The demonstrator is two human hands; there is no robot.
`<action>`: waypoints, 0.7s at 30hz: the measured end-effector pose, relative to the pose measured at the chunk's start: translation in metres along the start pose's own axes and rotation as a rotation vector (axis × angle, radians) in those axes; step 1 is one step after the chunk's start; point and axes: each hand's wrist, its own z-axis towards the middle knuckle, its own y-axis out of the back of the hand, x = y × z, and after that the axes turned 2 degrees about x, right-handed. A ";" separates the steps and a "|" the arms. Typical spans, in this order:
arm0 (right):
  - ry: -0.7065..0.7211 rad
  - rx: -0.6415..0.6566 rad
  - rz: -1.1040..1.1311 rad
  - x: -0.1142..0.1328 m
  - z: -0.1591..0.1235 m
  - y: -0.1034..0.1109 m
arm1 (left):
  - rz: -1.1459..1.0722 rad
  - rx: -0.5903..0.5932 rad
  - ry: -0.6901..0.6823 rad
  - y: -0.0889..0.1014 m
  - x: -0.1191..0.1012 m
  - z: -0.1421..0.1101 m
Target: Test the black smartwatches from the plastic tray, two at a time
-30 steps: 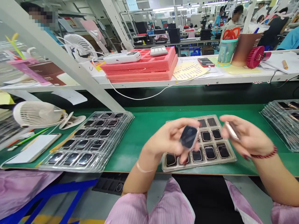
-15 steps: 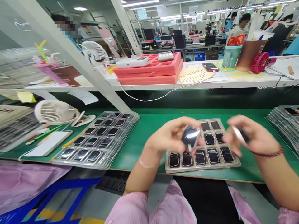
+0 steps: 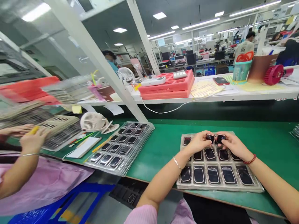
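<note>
Black rounded-rectangle units (image 3: 210, 138), watch-body shape, dark glossy faces, too small to read any detail on the two in hand. One pinched in each hand, just above the far part of a clear plastic tray (image 3: 181, 186).

Left hand (image 3: 198, 143): fingers closed, pinching its unit at the tips. Right hand (image 3: 233, 146): same pinch on its unit. The two held units sit just beside each other, hands close together; can't tell if they touch. Can't tell if either unit touches the tray.

Tray lies on the green bench mat (image 3: 158, 158), in front of the person. Same units sit in its pockets, silver-edged, faces up. Bottom row shows five, next row four or more, top row partly hidden under the hands.

Thin metal bangle (image 3: 177, 163) on left wrist, red bead bracelet (image 3: 249, 160) on right.

Left along the bench: stacked clear trays (image 3: 121, 146) of similar units, white desk fan (image 3: 92, 121). Far left, a co-worker's hand (image 3: 34, 140) holds a yellow item (image 3: 34, 130).

Shelf behind: red foam tray (image 3: 167, 85), a phone (image 3: 220, 81), pink fan (image 3: 273, 74).
</note>
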 end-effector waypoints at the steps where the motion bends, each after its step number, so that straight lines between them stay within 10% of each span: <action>1: 0.001 0.009 0.000 -0.001 0.000 0.000 | 0.019 0.001 0.005 0.000 0.000 0.000; 21: -0.022 0.007 0.013 -0.006 0.002 0.000 | 0.052 -0.072 0.003 0.002 -0.004 -0.002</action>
